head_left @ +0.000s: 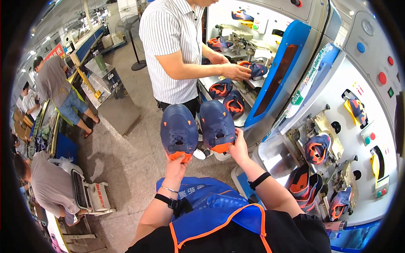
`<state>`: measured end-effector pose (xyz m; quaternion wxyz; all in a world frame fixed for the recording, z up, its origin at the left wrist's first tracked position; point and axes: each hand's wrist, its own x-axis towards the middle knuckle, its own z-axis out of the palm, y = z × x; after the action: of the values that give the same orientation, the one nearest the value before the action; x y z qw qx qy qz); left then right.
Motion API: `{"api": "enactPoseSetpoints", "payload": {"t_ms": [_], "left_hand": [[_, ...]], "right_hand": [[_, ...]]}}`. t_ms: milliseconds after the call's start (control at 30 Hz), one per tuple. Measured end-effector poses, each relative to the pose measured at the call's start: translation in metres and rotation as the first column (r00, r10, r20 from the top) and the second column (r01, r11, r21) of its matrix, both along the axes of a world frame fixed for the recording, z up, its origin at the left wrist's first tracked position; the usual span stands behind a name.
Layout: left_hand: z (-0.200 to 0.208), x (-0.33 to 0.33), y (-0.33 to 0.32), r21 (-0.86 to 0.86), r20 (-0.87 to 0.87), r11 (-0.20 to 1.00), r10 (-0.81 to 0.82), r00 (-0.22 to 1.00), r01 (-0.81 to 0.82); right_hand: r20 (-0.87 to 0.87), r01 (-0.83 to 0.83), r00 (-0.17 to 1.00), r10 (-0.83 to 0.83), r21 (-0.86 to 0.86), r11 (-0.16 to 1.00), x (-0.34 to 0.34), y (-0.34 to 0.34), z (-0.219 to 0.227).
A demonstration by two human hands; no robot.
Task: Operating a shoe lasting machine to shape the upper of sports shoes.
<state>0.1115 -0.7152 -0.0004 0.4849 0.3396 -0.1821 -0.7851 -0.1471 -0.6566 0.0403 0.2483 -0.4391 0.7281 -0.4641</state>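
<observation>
Two navy shoe uppers with orange collars and small orange marks are held up side by side, toes pointing away from me. My left hand (177, 165) grips the left shoe upper (179, 130) at its orange heel end, the thumb on the collar. On the other side, my right hand (238, 148) is closed around the heel edge of the right shoe upper (217, 123). The fingers beneath both uppers are mostly hidden. Just beyond, a co-worker in a striped shirt (168, 46) handles another navy shoe upper (255, 70) at a machine with both hands.
At my right stands a white machine (337, 84) with metal clamps, buttons and several shoe uppers, one of them a mounted upper (318, 148). A blue-framed door (276, 71) stands out between two machine bays. People sit and stand along a workbench at left, near a grey-white chair (95, 192).
</observation>
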Motion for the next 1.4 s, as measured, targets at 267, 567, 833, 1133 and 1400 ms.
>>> {"api": "enactPoseSetpoints", "payload": {"t_ms": [267,567,833,1133,1400], "left_hand": [[-0.003,-0.026,0.006,0.065,-0.050,0.998,-0.011,0.999,0.014],[0.006,-0.042,0.012,0.076,-0.096,0.996,-0.029,0.995,0.036],[0.015,-0.045,0.025,0.087,-0.071,0.996,0.001,0.997,0.005],[0.013,-0.042,0.040,0.049,-0.102,0.997,-0.055,0.993,0.061],[0.013,-0.041,0.042,0.059,-0.069,0.997,-0.051,0.996,0.055]], "right_hand": [[0.423,0.019,0.906,-0.029,0.027,0.999,-0.015,0.001,0.001],[0.401,0.051,0.915,-0.053,0.016,0.999,-0.020,0.013,0.008],[0.363,0.029,0.931,-0.021,-0.017,0.999,-0.020,0.019,0.012],[0.362,0.005,0.932,0.011,-0.044,0.999,-0.025,0.036,0.011],[0.401,0.044,0.915,-0.036,-0.012,0.999,-0.021,0.041,0.020]]}}
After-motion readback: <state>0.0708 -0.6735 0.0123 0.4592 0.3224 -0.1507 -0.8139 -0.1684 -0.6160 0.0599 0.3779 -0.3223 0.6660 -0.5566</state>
